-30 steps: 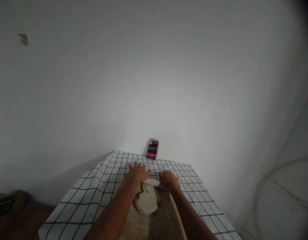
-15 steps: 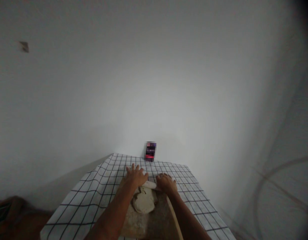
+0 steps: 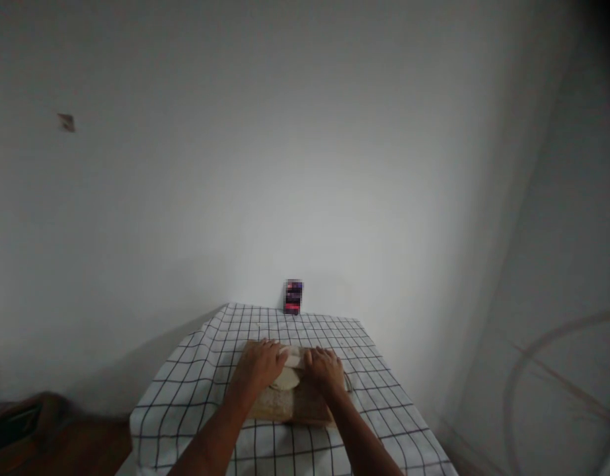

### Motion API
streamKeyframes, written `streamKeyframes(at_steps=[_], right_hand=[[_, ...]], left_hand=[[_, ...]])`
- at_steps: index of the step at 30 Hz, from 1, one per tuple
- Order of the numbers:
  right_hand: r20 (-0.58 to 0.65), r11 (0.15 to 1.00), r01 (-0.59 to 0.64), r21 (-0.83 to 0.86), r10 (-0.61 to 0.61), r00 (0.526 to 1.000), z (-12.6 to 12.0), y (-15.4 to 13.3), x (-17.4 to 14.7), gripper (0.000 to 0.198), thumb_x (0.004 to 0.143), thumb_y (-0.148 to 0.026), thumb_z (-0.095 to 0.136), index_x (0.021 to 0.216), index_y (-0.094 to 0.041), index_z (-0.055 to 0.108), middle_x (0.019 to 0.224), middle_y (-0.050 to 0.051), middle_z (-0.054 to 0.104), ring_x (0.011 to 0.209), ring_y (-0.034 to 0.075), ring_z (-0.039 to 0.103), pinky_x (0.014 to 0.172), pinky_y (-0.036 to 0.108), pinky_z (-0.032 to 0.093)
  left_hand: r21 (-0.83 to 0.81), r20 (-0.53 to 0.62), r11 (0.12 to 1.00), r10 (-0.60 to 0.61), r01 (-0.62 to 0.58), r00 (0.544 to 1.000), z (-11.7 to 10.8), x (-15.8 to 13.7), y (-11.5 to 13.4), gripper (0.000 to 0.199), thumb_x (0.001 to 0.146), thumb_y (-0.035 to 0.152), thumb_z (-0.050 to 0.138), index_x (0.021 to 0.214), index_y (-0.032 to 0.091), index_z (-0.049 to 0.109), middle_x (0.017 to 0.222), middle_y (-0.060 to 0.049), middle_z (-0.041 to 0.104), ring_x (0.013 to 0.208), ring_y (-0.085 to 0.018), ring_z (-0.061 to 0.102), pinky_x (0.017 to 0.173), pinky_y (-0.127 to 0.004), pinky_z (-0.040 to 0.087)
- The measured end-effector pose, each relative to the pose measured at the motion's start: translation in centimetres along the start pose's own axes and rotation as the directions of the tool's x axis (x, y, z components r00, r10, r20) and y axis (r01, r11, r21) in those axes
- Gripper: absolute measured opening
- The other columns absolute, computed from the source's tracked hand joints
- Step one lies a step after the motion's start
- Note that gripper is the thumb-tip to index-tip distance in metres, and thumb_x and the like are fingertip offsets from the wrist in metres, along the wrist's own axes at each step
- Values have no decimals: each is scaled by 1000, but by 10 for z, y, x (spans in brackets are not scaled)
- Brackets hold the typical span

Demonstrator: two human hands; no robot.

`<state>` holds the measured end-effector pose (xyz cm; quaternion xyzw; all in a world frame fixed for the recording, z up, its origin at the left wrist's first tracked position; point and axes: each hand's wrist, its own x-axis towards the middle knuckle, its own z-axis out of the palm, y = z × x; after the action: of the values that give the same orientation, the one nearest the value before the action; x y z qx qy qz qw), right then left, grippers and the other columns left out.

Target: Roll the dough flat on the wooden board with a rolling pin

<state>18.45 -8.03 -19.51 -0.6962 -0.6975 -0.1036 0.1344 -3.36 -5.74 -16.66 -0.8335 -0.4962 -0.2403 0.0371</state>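
A pale rolling pin (image 3: 295, 357) lies across the wooden board (image 3: 275, 411), its middle showing between my hands. My left hand (image 3: 261, 362) bends over the left end of the pin, and my right hand (image 3: 325, 367) is curled over the right end. Just on my side of the pin, a flat piece of dough (image 3: 285, 379) rests on the board. Part of the dough and both pin ends are hidden by the hands.
The board stands on a table with a white cloth (image 3: 265, 449) in black checks. At the back, a small dark, pixelated object (image 3: 293, 297) leans near the wall. Brown furniture (image 3: 22, 423) sits low on the left.
My left hand's spread fingers have come down around the pin. The board now sits farther from me and straighter, and less of the dough shows. The camera view has shifted somewhat.
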Motion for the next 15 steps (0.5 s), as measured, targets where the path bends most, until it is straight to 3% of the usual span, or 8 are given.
streamKeyframes(at_steps=[3, 7, 11, 15], right_hand=[[-11, 999, 42, -8, -42, 999, 0, -2, -15, 41, 118, -21, 45, 135, -25, 81, 139, 14, 84, 132, 31, 77, 109, 43, 60], [-51, 996, 86, -24, -87, 995, -3, -6, -37, 36, 115, -23, 56, 144, -24, 78, 140, 15, 82, 136, 35, 74, 115, 45, 58], [4, 998, 66, 2, -66, 998, -18, -11, -52, 35, 116, -27, 55, 144, -26, 77, 141, 15, 81, 138, 35, 73, 119, 46, 54], [27, 999, 40, 36, -41, 999, -30, -13, -55, 37, 114, -33, 58, 145, -31, 76, 140, 14, 82, 135, 36, 74, 116, 48, 57]], left_hand=[[-47, -21, 999, -2, 1, 1000, -10, -18, 6, 49, 116, 43, 48, 148, 20, 79, 156, -15, 80, 152, -34, 67, 132, -50, 47], [-41, 9, 998, -36, 36, 999, -28, -41, 20, 43, 114, 40, 51, 145, 25, 77, 152, -11, 81, 148, -33, 68, 128, -47, 51], [-31, 42, 998, -55, 57, 998, -37, -53, 31, 44, 114, 38, 52, 149, 26, 76, 159, -11, 77, 159, -33, 61, 137, -45, 46], [-42, 10, 994, -98, 98, 995, -33, -59, 34, 46, 114, 33, 50, 152, 29, 75, 161, -10, 76, 160, -36, 60, 138, -56, 44]])
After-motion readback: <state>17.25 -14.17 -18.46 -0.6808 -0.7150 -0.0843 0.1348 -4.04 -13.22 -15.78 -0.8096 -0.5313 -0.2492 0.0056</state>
